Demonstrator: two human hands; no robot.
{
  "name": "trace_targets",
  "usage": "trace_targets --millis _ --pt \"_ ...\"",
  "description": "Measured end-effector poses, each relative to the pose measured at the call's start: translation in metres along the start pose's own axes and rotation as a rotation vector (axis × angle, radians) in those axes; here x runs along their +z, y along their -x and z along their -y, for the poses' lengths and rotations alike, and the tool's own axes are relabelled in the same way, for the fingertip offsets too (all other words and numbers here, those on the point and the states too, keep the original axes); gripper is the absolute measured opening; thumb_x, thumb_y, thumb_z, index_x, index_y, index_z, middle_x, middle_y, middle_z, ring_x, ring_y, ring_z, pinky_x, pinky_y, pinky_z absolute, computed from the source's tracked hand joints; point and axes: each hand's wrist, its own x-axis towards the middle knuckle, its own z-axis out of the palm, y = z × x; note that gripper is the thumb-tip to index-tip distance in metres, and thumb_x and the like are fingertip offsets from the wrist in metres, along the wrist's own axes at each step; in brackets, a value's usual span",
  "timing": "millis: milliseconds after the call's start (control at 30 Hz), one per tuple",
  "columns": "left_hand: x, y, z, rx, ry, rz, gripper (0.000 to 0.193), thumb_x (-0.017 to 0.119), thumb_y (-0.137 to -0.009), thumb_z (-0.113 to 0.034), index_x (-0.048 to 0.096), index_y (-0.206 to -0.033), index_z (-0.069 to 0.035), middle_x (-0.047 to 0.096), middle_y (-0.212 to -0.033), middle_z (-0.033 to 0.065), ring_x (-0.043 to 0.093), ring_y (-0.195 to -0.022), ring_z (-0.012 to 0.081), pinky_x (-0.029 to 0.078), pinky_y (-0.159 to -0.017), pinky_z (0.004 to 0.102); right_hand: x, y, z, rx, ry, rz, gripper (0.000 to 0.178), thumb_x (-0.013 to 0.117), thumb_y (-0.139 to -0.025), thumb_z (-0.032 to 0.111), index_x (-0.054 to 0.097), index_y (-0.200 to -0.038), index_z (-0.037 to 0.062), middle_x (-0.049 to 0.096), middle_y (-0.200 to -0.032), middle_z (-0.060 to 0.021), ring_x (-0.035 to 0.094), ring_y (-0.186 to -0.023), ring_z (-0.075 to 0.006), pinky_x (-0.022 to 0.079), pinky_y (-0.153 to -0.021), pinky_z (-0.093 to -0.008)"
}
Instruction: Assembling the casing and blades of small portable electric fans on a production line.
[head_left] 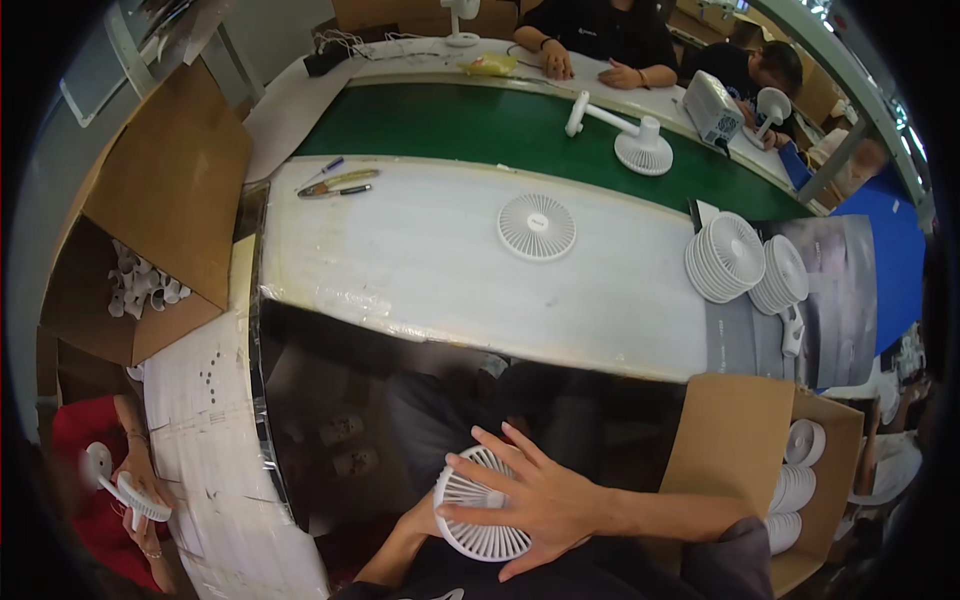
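Note:
A round white fan head [484, 535] with a ribbed grille is held low in front of my body. My left hand [424, 517] supports it from behind and at its left edge; most of those fingers are hidden by it. Across its front lies my right hand [555, 500], fingers spread wide over the ribs and past the rim, with the thumb at the lower edge. Beyond my lap, a loose white fan grille [537, 227] rests flat on the white tabletop [420, 270].
Stacked grilles [728, 258] stand at the table's right. An open carton [730, 440] with white round parts sits near my right elbow; another box [165, 190] holds small white parts. Pliers [338, 184] lie far left. A fan [643, 148] rests on the green belt [430, 125]. Co-workers sit around.

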Motion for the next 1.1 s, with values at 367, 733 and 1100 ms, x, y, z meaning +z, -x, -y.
trace_targets --millis 367,733,1100 --pt "-0.01 0.002 -0.021 0.215 -0.182 0.076 0.057 0.078 -0.073 -0.007 0.054 -0.124 -0.003 0.062 -0.117 0.0115 0.063 -0.093 0.0241 0.052 -0.083 0.0349 0.01 -0.025 0.007 -0.303 0.056 0.208 0.091 0.069 -0.081 0.059 0.032 -0.156 0.0226 0.021 -0.162 -0.0219 0.021 -0.145 -0.0522 0.02 -0.114 -0.0676" --pt "0.008 -0.005 -0.022 0.403 -0.417 0.156 0.034 0.073 -0.077 -0.005 0.06 -0.109 -0.001 0.063 -0.099 0.0102 0.06 -0.077 0.0228 0.05 -0.069 0.0334 0.03 -0.013 0.029 -0.141 0.303 -0.177 0.052 0.061 -0.096 0.024 0.048 -0.146 0.0286 0.044 -0.152 -0.0146 0.046 -0.135 -0.0397 0.043 -0.102 -0.0595" --pt "0.004 -0.018 -0.017 0.512 -0.553 0.213 0.02 0.07 -0.08 -0.003 0.064 -0.099 0.0 0.065 -0.089 0.01 0.059 -0.067 0.022 0.049 -0.059 0.0327 0.057 0.01 0.013 -0.063 0.317 -0.242 0.051 0.059 -0.097 0.02 0.049 -0.146 0.0302 0.043 -0.154 -0.0121 0.047 -0.134 -0.0408 0.044 -0.1 -0.0609"
